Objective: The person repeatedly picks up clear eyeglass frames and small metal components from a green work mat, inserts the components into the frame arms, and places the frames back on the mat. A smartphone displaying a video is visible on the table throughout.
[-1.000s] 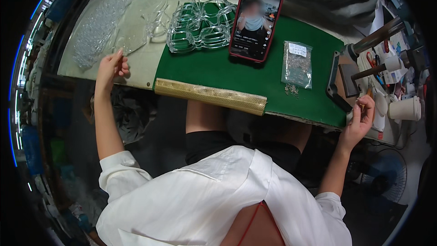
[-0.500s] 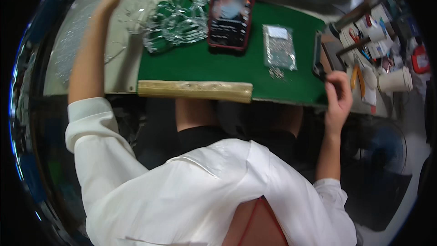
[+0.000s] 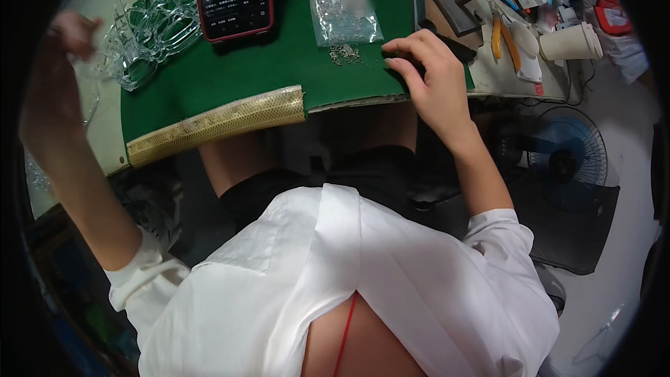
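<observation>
My right hand [image 3: 436, 73] is over the right part of the green mat [image 3: 265, 70], fingers curled and thumb slightly apart. Just left of its fingertips lies a small heap of tiny metal parts [image 3: 345, 54]. Touching that heap's far side is a clear plastic bag [image 3: 343, 10] with a white label and more small pieces inside. At the far left, my left hand [image 3: 70, 38] is raised and smeared by motion, so its fingers cannot be read. Beside it lies a tangled pile of clear plastic frames [image 3: 150, 35], resembling eyeglass frames.
A phone in a red case [image 3: 234, 0] stands at the back of the mat. Gold trim [image 3: 216, 124] covers part of its front edge. At right are a dark-edged tray [image 3: 447, 17], orange-handled pliers [image 3: 497, 38] and a white cup [image 3: 571, 43]. A fan [image 3: 567, 157] stands below.
My view has shifted to the right. My right hand has gone from the tray's near edge to beside the tiny metal parts. My left hand has drawn back toward me from the far left.
</observation>
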A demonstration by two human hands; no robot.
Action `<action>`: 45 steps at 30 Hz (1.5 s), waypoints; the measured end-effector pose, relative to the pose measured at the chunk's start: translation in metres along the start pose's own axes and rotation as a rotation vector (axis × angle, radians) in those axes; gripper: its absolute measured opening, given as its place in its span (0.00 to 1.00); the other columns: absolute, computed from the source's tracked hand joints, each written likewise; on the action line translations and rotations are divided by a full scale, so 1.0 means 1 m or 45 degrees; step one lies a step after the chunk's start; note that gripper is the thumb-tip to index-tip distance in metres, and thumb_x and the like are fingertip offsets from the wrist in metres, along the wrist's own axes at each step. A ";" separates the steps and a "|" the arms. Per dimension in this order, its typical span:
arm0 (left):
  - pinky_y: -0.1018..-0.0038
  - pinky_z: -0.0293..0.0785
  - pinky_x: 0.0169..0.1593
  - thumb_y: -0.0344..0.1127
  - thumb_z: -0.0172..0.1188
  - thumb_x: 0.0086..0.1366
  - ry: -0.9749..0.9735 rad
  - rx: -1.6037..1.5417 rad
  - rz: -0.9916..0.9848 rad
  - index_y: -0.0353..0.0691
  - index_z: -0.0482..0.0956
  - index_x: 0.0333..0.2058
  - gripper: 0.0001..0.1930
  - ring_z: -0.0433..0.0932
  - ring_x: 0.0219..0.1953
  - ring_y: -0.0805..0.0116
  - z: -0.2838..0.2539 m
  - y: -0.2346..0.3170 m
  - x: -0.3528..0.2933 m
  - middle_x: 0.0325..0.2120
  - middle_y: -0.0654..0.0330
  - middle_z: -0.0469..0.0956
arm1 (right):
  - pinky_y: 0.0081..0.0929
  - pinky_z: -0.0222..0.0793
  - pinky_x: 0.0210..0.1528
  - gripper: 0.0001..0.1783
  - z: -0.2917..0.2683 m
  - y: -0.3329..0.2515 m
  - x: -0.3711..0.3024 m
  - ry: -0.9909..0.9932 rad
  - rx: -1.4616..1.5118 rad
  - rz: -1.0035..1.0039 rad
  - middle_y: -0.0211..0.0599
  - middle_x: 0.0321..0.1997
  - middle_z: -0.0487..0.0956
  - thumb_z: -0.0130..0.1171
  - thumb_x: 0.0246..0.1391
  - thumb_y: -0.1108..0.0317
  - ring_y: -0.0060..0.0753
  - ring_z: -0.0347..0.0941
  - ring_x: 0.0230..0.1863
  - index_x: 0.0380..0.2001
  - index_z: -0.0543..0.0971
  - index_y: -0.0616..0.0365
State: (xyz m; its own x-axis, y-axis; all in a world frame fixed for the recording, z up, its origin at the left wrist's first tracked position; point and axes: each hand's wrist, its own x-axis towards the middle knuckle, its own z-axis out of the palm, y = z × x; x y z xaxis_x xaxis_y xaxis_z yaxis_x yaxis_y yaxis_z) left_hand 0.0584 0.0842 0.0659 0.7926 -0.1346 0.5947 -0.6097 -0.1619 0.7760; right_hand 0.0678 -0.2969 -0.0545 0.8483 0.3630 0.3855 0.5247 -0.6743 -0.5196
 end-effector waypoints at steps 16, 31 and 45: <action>0.70 0.73 0.44 0.38 0.59 0.59 -0.093 0.215 -0.173 0.29 0.63 0.55 0.29 0.76 0.28 0.70 0.082 -0.016 -0.054 0.25 0.57 0.75 | 0.29 0.66 0.32 0.05 0.009 -0.004 -0.001 -0.030 0.096 -0.013 0.34 0.26 0.74 0.59 0.45 0.76 0.36 0.71 0.29 0.29 0.78 0.59; 0.71 0.78 0.38 0.35 0.60 0.58 -0.056 0.232 -0.173 0.32 0.63 0.57 0.30 0.78 0.29 0.69 0.088 -0.027 -0.067 0.53 0.46 0.69 | 0.22 0.67 0.35 0.03 0.009 -0.008 0.009 -0.248 0.063 -0.117 0.36 0.30 0.73 0.54 0.51 0.80 0.31 0.73 0.32 0.31 0.75 0.64; 0.73 0.78 0.35 0.36 0.62 0.57 -0.093 0.121 -0.154 0.32 0.61 0.57 0.31 0.80 0.30 0.67 0.094 -0.032 -0.067 0.49 0.47 0.73 | 0.30 0.66 0.30 0.10 0.018 -0.012 0.010 -0.119 0.073 0.047 0.35 0.25 0.74 0.64 0.45 0.67 0.39 0.71 0.27 0.24 0.74 0.59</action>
State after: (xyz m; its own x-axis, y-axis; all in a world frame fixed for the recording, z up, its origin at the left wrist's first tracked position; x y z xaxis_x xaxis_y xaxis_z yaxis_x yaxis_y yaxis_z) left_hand 0.0236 0.0069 -0.0185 0.8597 -0.1789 0.4785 -0.5106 -0.2724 0.8155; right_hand 0.0711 -0.2739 -0.0584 0.8688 0.3987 0.2937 0.4937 -0.6515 -0.5760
